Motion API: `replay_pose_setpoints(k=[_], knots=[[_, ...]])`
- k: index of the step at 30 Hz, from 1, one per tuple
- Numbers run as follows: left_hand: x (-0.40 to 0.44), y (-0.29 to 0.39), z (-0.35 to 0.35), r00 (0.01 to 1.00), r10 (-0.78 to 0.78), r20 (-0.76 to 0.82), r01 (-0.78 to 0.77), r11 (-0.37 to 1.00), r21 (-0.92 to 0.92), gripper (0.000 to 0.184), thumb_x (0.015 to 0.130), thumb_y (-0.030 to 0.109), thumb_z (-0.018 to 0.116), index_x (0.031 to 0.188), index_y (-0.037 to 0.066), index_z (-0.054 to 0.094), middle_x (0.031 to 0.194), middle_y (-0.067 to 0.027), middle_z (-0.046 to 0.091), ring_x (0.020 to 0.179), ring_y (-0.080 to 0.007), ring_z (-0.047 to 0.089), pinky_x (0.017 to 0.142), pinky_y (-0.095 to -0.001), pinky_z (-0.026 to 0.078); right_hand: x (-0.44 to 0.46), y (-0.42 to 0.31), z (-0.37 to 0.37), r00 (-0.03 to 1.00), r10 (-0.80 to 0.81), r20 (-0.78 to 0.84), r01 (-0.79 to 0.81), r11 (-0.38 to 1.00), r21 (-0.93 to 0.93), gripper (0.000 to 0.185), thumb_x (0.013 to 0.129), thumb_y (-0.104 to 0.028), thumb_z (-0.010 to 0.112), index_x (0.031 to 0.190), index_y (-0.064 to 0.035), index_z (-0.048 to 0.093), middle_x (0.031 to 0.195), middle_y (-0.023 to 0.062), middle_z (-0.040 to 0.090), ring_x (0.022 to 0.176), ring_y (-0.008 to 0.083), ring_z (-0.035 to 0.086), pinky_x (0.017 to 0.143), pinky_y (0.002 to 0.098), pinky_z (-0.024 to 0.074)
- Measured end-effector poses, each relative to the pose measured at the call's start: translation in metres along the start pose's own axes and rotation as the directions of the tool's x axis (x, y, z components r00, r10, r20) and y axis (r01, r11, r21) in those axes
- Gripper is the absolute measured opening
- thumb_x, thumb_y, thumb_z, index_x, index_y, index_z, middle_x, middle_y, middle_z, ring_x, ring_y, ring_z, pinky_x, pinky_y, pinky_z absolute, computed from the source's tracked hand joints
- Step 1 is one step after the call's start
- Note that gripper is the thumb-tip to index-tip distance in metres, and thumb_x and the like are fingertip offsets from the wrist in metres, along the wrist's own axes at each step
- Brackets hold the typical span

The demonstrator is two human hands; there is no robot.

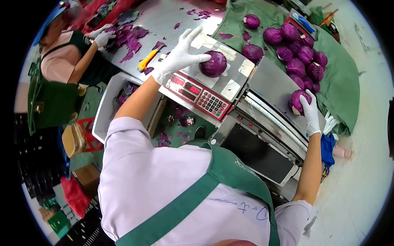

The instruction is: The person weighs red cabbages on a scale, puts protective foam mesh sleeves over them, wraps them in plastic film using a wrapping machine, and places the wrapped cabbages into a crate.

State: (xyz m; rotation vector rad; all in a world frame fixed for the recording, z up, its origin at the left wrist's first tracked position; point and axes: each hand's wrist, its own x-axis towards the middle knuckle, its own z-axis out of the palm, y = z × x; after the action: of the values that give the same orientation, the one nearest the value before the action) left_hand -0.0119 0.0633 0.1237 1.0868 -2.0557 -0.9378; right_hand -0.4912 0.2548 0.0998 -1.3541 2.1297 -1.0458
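My left hand, in a white glove, has its fingers spread beside a red cabbage on the scale's plate. The thumb reaches the cabbage's edge; whether it touches is hard to tell. Below the plate, the scale's red panel shows lit red digits. My right hand, also gloved, holds another red cabbage by its right side, over the metal surface of the wrapping machine.
Many red cabbages lie heaped on green cloth. A yellow knife and loose purple leaves lie on the metal table. A co-worker handles leaves at the left, near a white bin.
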Motion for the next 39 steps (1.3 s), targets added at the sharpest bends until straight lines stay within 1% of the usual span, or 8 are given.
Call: replay_pose_setpoints(k=[7,9,15,20,25,30,35,39], knots=[[0.027,-0.039,0.05,0.933,0.343,0.113,-0.361,0.899,0.25,0.082,0.073,0.028,0.076,0.141,0.0,0.04,0.143,-0.0219,0.04,0.136,-0.0355,0.033,0.114,-0.0434,0.023,-0.018,-0.037,0.002,0.997,0.068,-0.032,-0.065,0.995,0.07,0.06,0.082,-0.034,0.071,0.128,0.0004,0.054,0.123,0.0205,0.056,0.112,0.0263,0.056,0.095,0.0363,0.046],[0.022,-0.046,0.066,0.976,0.147,0.163,-0.149,0.989,0.003,0.078,0.076,0.023,0.075,0.145,0.01,0.038,0.141,-0.0197,0.042,0.13,-0.0317,0.043,0.109,-0.0386,0.034,-0.01,-0.009,0.011,0.996,0.057,-0.068,-0.046,0.986,0.162,0.06,0.079,-0.031,0.074,0.124,0.0028,0.055,0.12,0.0191,0.059,0.111,0.0253,0.056,0.095,0.0358,0.0457],[0.025,-0.046,0.078,0.986,0.112,0.123,-0.127,0.984,0.122,0.073,0.077,0.018,0.073,0.142,0.007,0.041,0.14,-0.0161,0.044,0.129,-0.0286,0.044,0.109,-0.0363,0.033,-0.038,0.013,-0.097,0.958,0.103,-0.268,0.013,0.917,0.399,0.058,0.078,-0.029,0.074,0.122,0.0043,0.056,0.119,0.018,0.058,0.106,0.0222,0.058,0.093,0.031,0.0467],[0.02,-0.062,0.075,0.998,0.065,0.016,-0.067,0.976,0.207,0.083,0.078,0.022,0.074,0.147,0.005,0.031,0.149,-0.0194,0.033,0.139,-0.0315,0.03,0.114,-0.0399,0.024,-0.073,0.12,-0.203,0.774,0.014,-0.633,-0.047,0.998,-0.036,0.053,0.076,-0.03,0.074,0.114,0.0049,0.06,0.103,0.0199,0.068,0.095,0.0276,0.066,0.087,0.0345,0.0511],[0.012,-0.041,0.066,0.981,-0.139,-0.137,0.166,0.962,0.218,0.08,0.085,0.021,0.07,0.15,0.008,0.026,0.153,-0.0143,0.029,0.141,-0.029,0.026,0.116,-0.0421,0.019,-0.111,0.267,-0.193,0.855,0.204,-0.477,-0.321,0.931,-0.176,0.065,0.07,-0.035,0.074,0.125,-0.0058,0.057,0.116,0.0268,0.058,0.11,0.0392,0.057,0.096,0.0405,0.0456],[-0.007,-0.024,0.051,0.979,-0.076,-0.19,0.102,0.986,0.131,0.07,0.09,0.006,0.063,0.149,0.002,0.025,0.147,-0.0147,0.035,0.129,-0.0227,0.043,0.106,-0.0352,0.037,-0.111,0.295,-0.196,0.906,0.397,-0.143,-0.421,0.824,-0.379,0.068,0.073,-0.049,0.069,0.128,-0.0104,0.057,0.127,0.0255,0.053,0.119,0.0373,0.052,0.104,0.0424,0.0405],[-0.035,0.042,0.069,0.922,-0.322,-0.215,0.311,0.947,-0.087,0.062,0.095,0.009,0.058,0.149,0.004,0.028,0.147,-0.0106,0.037,0.128,-0.0192,0.042,0.107,-0.0332,0.033,-0.01,0.294,-0.225,0.971,0.177,-0.158,-0.237,0.664,-0.709,0.032,0.085,-0.024,0.057,0.114,-0.0187,0.067,0.121,0.0131,0.059,0.115,0.0325,0.053,0.095,0.0437,0.0445],[-0.064,0.093,0.085,0.911,-0.282,-0.301,0.256,0.959,-0.124,0.053,0.097,0.007,0.054,0.146,0.005,0.033,0.129,-0.007,0.053,0.116,-0.0136,0.051,0.098,-0.0259,0.04,0.059,0.347,-0.211,0.862,-0.496,-0.101,0.105,0.371,-0.923,0.027,0.08,-0.009,0.055,0.102,-0.015,0.07,0.107,0.0142,0.063,0.109,0.0333,0.057,0.095,0.0419,0.0449]])
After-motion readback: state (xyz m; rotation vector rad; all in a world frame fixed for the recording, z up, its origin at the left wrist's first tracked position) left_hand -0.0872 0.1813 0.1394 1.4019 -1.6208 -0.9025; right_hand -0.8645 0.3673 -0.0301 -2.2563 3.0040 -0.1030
